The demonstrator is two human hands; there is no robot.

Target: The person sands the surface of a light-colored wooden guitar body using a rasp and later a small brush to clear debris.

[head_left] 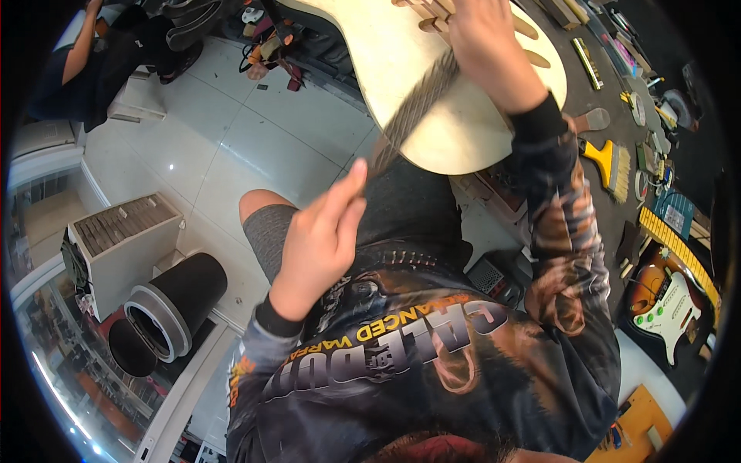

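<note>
And there we had it: our right hand point(490, 58), top centre of the frame, was curled over the upper end of the ridged file point(417, 100), fingers partly cut off by the frame edge; our left hand point(316, 243), left of centre, reached its index finger and thumb to the lower end, apart from each other, though we couldn't tell whether they pinched it; the file lay across the near rim of the pale guitar body point(463, 127), upper centre, its long axis slanting, one end pointing lower left, the other upper right; we judged the step in hand to be dressing that wooden edge; the next move, we reckoned, called for both ends steadied, light even pressure, and a stroke that followed the curve
</note>
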